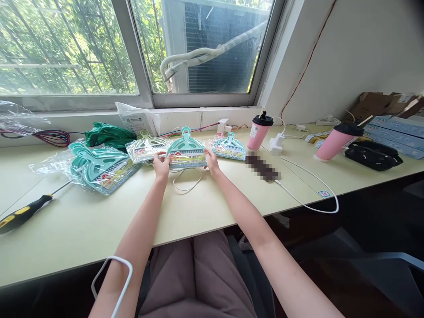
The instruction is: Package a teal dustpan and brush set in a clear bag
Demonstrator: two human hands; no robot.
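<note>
Between my two hands is a mint-green dustpan and brush set (187, 148) with a printed label, its looped handle pointing toward the window. My left hand (161, 164) grips its left side. On its right edge, the fingers of my right hand (211, 161) are closed. Behind my left hand lies a wrapped dustpan set with an olive-green handle (145, 145). Just right of my right hand is another packaged set (229, 146), with a pink handle loop showing beside the mint one. Farther left, several mint dustpan sets (102, 165) lie overlapped in clear plastic.
A screwdriver (28, 212) lies at the left. Pink cups with black lids (260, 132) stand on the right, near a black case (373, 154) and blue boxes (397, 134). A white cable (308, 205) loops over the table's front edge. Green plastic (107, 136) sits under the window.
</note>
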